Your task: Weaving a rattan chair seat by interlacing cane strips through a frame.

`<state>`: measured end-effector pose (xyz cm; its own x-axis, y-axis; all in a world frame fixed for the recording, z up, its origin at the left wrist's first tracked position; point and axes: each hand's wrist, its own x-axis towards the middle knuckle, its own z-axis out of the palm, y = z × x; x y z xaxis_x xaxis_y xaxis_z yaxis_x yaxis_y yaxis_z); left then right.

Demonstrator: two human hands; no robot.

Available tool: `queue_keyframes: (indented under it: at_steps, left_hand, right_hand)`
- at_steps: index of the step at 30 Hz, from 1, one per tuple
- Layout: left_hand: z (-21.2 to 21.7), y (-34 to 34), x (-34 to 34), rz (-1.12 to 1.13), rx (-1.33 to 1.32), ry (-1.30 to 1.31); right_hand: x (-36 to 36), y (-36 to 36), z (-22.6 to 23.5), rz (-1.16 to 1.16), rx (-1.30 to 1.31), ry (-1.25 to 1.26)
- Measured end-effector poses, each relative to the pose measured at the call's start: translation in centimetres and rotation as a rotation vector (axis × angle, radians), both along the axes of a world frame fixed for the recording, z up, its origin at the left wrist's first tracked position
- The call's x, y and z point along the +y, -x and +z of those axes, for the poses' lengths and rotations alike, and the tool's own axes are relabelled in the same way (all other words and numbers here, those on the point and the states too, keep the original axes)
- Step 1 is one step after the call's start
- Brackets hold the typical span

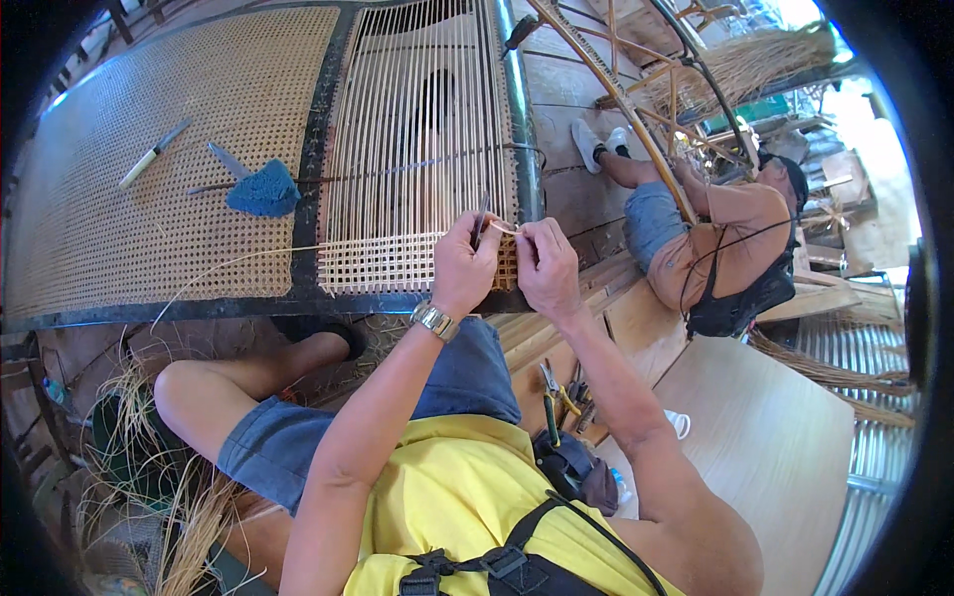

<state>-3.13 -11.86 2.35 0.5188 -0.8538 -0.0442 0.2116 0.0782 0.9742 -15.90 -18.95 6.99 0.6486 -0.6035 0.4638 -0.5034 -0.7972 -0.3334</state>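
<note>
A dark frame (305,199) lies before me with a cane panel being woven in its right section. Pale lengthwise cane strands (397,129) cross several rows of woven cane (383,263) along the near edge. My left hand (463,268) is closed at the panel's near right corner, a slim dark blade-like tool (483,211) standing up from its fingers. Beside it, my right hand (550,266) pinches the end of a thin cane strand (505,227) that curves between both hands. A long loose strand (229,256) trails leftward from the weave. A thin dark rod (417,161) lies across the strands.
On the finished cane panel (119,119) lie a light-handled knife (154,153), a blue sponge-like block (263,190) and another blade (229,159). Pliers (552,402) are near my right thigh. Loose cane (189,517) hangs at lower left. Another person (725,228) sits at right.
</note>
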Motion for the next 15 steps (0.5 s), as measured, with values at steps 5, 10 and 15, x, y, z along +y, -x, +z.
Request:
queue_keyframes:
  at_steps: [5,10,15]
  left_hand:
    - [0.01,0.12,-0.09,0.038,-0.032,0.024]
    - [0.00,0.35,-0.37,0.087,-0.001,0.099]
    - [-0.06,0.23,-0.26,0.063,-0.007,0.082]
  right_hand:
    - [0.38,-0.06,-0.12,-0.029,-0.030,-0.085]
    - [0.94,-0.22,0.11,-0.074,0.009,-0.033]
    - [0.88,-0.61,0.27,-0.097,0.037,-0.036]
